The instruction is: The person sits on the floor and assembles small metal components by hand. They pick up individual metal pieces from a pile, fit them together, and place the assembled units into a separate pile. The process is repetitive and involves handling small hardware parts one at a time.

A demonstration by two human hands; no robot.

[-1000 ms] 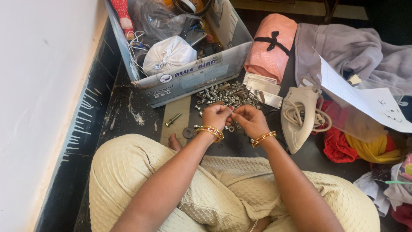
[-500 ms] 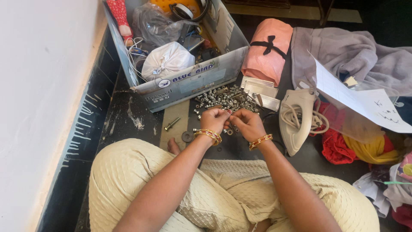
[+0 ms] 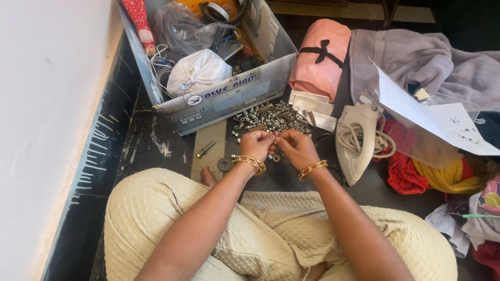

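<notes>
Both hands meet just above the floor (image 3: 156, 140), in front of a pile of small metal nuts and bolts (image 3: 271, 117). The left hand (image 3: 255, 143) and right hand (image 3: 297, 148) have their fingers pinched together at the tips, around a tiny metal piece (image 3: 276, 139) too small to identify. A loose bolt (image 3: 205, 149) and washer (image 3: 225, 164) lie left of them; a white iron (image 3: 357, 140) lies to the right.

Bright daylight is washing out the white wall (image 3: 47, 104) on the left, while the top right corner is sinking into dark shadow. Focus is holding sharp; edges are bending slightly.
</notes>
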